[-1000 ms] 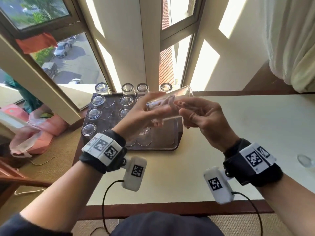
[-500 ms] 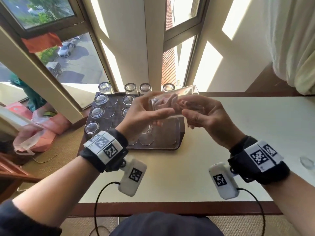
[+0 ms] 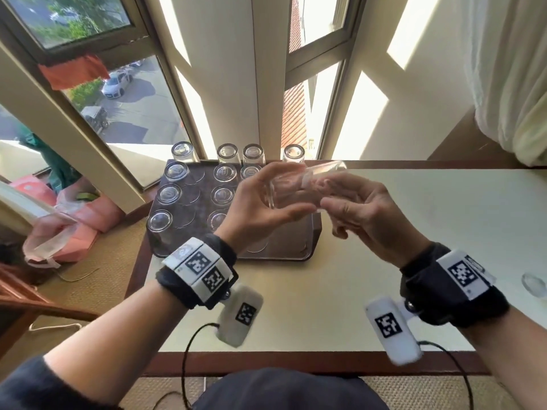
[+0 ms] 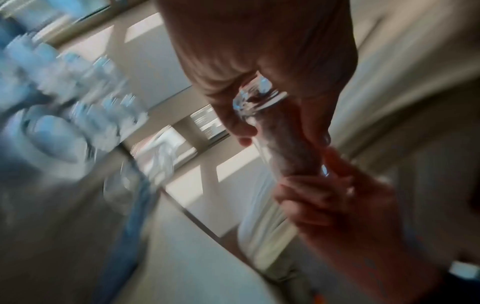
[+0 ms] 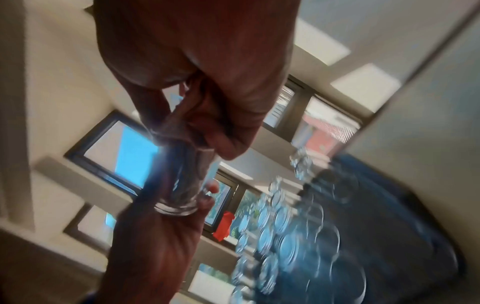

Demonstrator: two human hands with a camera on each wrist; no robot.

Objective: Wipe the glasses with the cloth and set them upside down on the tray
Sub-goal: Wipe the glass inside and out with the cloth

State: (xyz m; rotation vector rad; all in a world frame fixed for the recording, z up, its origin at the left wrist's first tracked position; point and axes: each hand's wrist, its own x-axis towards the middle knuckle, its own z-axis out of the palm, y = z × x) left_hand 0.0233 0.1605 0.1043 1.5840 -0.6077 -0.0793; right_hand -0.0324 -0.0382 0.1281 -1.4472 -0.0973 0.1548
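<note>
A clear glass lies on its side in the air over the right part of the dark tray. My left hand grips its thick base end, thumb below and fingers above. My right hand holds the mouth end, with fingers reaching inside and the thumb outside. No cloth is visible in any view. The blurred left wrist view shows the glass base in my left hand. In the right wrist view, my right hand has fingers inside the glass. Several glasses stand upside down on the tray.
The tray sits at the far left of a cream table, against the window wall. One more glass stands at the table's right edge. Pink bags lie on the floor to the left. A curtain hangs at the upper right.
Both hands keep the glass on its side in the same spot over the tray. The head view has shifted a little; the grip looks the same.
</note>
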